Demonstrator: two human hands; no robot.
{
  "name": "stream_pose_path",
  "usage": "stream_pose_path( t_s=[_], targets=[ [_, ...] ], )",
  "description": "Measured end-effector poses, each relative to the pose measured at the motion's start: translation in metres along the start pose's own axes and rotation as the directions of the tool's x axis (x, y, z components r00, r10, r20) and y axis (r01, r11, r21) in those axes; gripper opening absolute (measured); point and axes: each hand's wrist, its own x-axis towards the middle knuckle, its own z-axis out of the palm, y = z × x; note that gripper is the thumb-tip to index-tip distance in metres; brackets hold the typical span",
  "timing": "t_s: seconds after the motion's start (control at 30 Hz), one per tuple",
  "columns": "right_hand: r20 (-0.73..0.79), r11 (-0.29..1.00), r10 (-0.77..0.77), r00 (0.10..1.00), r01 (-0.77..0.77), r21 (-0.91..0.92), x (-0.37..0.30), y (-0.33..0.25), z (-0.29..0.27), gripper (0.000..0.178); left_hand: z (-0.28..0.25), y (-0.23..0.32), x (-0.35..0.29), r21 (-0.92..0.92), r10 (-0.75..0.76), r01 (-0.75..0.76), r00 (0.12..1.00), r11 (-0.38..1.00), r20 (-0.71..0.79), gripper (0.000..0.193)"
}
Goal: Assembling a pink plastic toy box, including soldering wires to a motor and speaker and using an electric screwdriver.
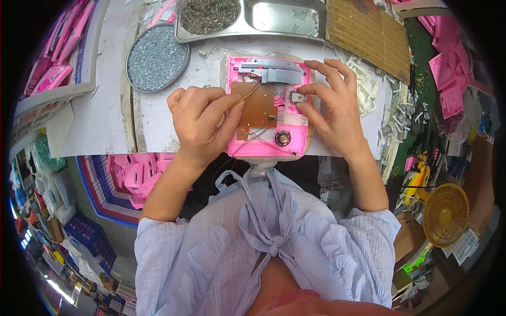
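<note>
A pink plastic housing (299, 142) lies with its inside facing up on the table in front of me. Inside it are a brown circuit board (259, 109), a grey plastic slot piece (282, 75) across the far end and a small round speaker (282, 138) at the near right. My left hand (203, 120) pinches a bundle of thin wires (249, 95) over the board's left side. At the housing's right side, the thumb and a finger of my right hand (337, 105) close around a small whitish block (297, 98); its other fingers are spread.
A round tray of small silver screws (158, 57) stands at the far left, beside a metal tray (253, 32) of small parts. Cardboard (371, 34) and white plastic pieces (367, 92) lie to the right. A basket of pink parts (100, 192) sits below left; a yellow fan (446, 215) is at right.
</note>
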Motion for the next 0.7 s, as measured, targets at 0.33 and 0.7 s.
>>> stream_pose_path(
  t_s=[0.33,0.7],
  targets=[
    [-0.035,0.99,-0.144,0.989,0.144,-0.005,0.029,-0.024,-0.007,0.027,-0.001,-0.012,-0.003,-0.033,0.102,-0.101,0.995,0.994,0.019,0.026],
    [-0.09,0.929,-0.371,0.924,0.369,-0.038,0.058,-0.021,0.035,0.02,-0.004,-0.019,-0.001,-0.033,0.099,-0.098,0.994,0.995,0.048,0.025]
  ],
)
